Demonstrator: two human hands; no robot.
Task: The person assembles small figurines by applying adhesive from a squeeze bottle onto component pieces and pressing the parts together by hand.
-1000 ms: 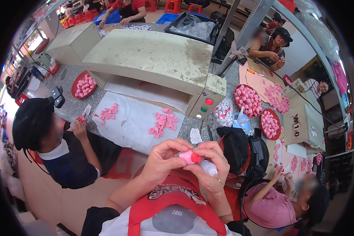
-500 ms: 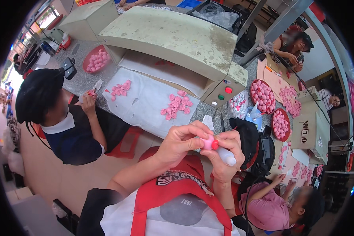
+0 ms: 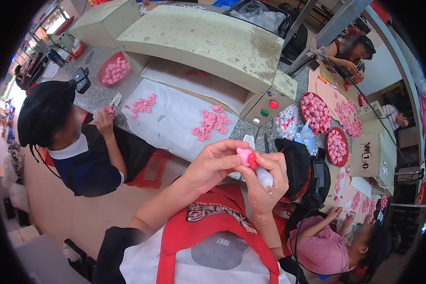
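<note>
Smoothly round pink-and-red piece point(image 3: 245, 157)

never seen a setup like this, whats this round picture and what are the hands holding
These are a person's own bare hands, seen by a wide fisheye camera worn on their head, looking down, so straight edges bend. The left hand pinches a small, rounded pink and red piece; the right hand touches it too, while holding a whitish bottle. Ahead, a worn, cream, boxy machine with an open front stands on a speckled grey tabletop. A white sheet at its opening bears pink petal-shaped pieces. A round red bowl of pink balls sits farther left.
</note>
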